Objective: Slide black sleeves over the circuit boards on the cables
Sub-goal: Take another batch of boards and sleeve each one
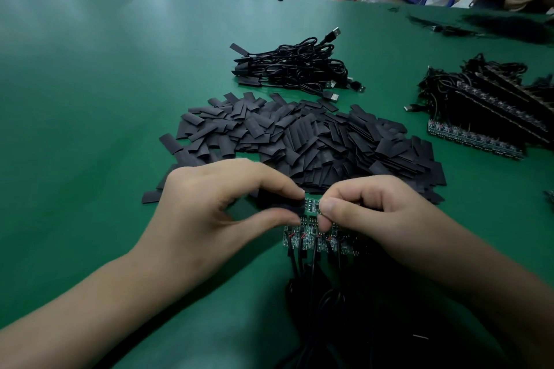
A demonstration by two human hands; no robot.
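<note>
Left hand (pixel 215 204) pinches black sleeve (pixel 284 207); right hand (pixel 368 210) pinches circuit board (pixel 311 206); sleeve mouth meets board end, axes aligned left-right.

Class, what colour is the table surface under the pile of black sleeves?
The table is green, plain and unpatterned; the head view, the only one, shows it.

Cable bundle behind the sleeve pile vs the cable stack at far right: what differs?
The middle bundle has black sleeves on its cable ends, with no green showing; the right stack shows bare green boards. The middle bundle is a loose tangle; the right stack's boards line up in neat rows. Both are black USB cables lying on the green table.
</note>
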